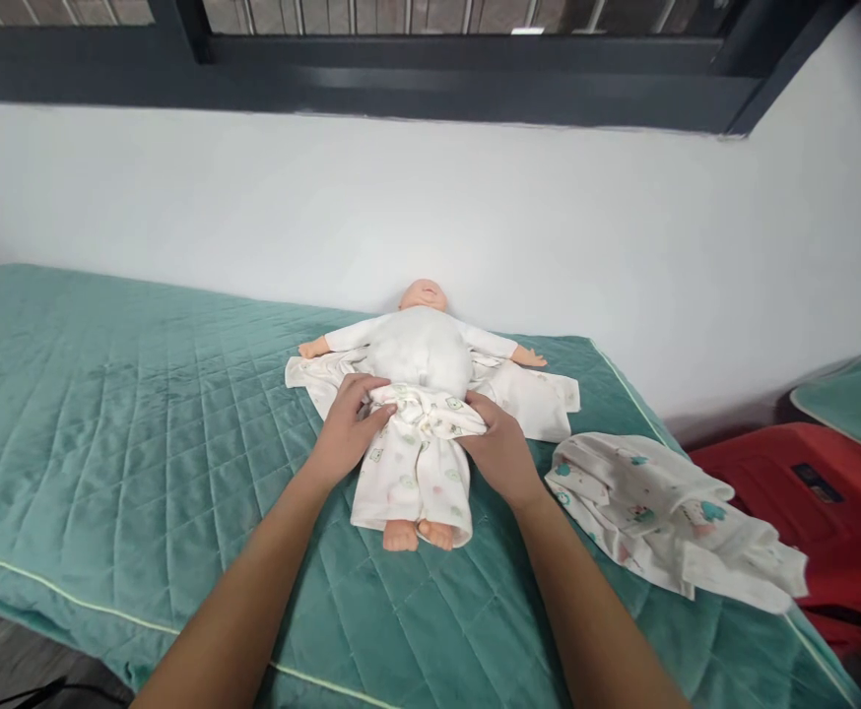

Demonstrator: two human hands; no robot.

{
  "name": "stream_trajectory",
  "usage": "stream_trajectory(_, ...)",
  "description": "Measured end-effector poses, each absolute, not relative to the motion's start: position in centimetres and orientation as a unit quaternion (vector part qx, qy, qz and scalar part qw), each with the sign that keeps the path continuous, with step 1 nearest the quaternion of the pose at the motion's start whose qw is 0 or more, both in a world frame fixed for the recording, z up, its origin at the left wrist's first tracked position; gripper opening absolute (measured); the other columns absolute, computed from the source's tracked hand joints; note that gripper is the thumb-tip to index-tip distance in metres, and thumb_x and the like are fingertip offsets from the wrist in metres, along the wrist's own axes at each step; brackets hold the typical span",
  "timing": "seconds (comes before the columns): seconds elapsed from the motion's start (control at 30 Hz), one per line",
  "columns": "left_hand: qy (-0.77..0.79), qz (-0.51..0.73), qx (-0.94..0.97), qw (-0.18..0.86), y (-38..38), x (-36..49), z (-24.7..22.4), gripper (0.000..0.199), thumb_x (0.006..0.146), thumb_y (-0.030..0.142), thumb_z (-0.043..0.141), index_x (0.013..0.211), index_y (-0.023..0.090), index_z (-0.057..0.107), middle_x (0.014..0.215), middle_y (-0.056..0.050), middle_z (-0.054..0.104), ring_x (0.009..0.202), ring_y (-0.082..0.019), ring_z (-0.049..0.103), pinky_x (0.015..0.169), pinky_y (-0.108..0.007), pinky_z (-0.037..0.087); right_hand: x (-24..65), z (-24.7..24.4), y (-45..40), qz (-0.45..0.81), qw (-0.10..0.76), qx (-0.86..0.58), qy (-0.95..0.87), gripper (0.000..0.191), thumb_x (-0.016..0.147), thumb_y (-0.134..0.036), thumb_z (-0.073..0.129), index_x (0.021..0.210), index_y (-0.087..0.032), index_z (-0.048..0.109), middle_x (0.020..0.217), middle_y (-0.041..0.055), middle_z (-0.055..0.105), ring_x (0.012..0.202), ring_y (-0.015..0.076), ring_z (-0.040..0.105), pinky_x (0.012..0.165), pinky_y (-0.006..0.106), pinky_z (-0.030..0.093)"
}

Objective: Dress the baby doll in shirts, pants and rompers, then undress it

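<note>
A baby doll (425,295) lies on its back on the green quilted bed cover, head toward the wall, arms spread and feet toward me. Its torso is white, and patterned white pants (412,478) cover its legs, with the bare feet showing at the hems. An opened white garment (538,396) is spread beneath the doll. My left hand (349,423) pinches the pants' waistband on the left side. On the right side, my right hand (500,443) grips the same waistband, its fingertips partly hidden by the cloth.
Another patterned white garment (674,517) lies crumpled at the bed's right edge. Beyond it stands a red case (815,502) with a green item on top. The green bed cover (142,423) runs along a white wall under a dark window frame.
</note>
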State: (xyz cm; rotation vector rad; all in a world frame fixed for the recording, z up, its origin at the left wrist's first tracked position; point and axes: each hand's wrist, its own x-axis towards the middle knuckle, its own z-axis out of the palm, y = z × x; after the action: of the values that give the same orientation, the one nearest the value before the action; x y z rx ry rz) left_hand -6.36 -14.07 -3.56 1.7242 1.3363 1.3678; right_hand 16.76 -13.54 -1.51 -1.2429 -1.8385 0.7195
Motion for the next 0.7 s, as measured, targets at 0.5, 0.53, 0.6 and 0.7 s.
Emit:
stream_trajectory(0.5, 0.522, 0.456, 0.645, 0.322, -18.0, -6.1, -3.2, 0.033, 0.086, 0.042, 0.063, 0.112, 0.023, 0.056, 0.113, -0.003, 0.061, 0.104, -0.019, 0.057, 0.089, -0.03, 0.046, 16.0, -2.2, -13.9, 0.158, 0.444, -0.503, -0.724, 0.004, 0.076, -0.022, 0.056, 0.073, -0.022, 0.059, 0.082, 0.0024, 0.062, 0.086, 0.0226, 0.056, 0.08, 0.036, 0.044)
stream_trajectory(0.53, 0.514, 0.45, 0.656, 0.32, -18.2, -6.2, -3.2, 0.037, 0.084, 0.042, 0.065, 0.115, 0.023, 0.056, 0.115, -0.003, 0.06, 0.107, -0.02, 0.056, 0.093, -0.032, 0.045, 16.1, -2.1, -13.9, 0.186, 0.446, -0.504, -0.716, 0.003, 0.075, -0.022, 0.057, 0.074, -0.022, 0.06, 0.08, 0.0013, 0.062, 0.083, 0.0215, 0.056, 0.077, 0.035, 0.044)
stream_trajectory(0.6, 0.495, 0.442, 0.682, 0.309, -18.3, -6.2, -3.4, 0.048, 0.079, 0.042, 0.072, 0.12, 0.023, 0.055, 0.118, -0.005, 0.057, 0.112, -0.022, 0.054, 0.099, -0.035, 0.043, 16.3, -2.0, -14.2, 0.245, 0.438, -0.499, -0.706, 0.004, 0.074, -0.025, 0.061, 0.074, -0.021, 0.06, 0.077, -0.0009, 0.062, 0.077, 0.0193, 0.057, 0.071, 0.031, 0.043)
stream_trajectory(0.7, 0.492, 0.442, 0.692, 0.29, -18.1, -6.1, -3.8, 0.053, 0.076, 0.042, 0.075, 0.121, 0.023, 0.055, 0.118, -0.006, 0.055, 0.114, -0.023, 0.053, 0.102, -0.037, 0.041, 16.4, -1.9, -15.5, 0.3, 0.422, -0.493, -0.699, 0.013, 0.072, -0.031, 0.067, 0.073, -0.02, 0.06, 0.072, -0.0033, 0.062, 0.072, 0.0174, 0.055, 0.066, 0.028, 0.041)
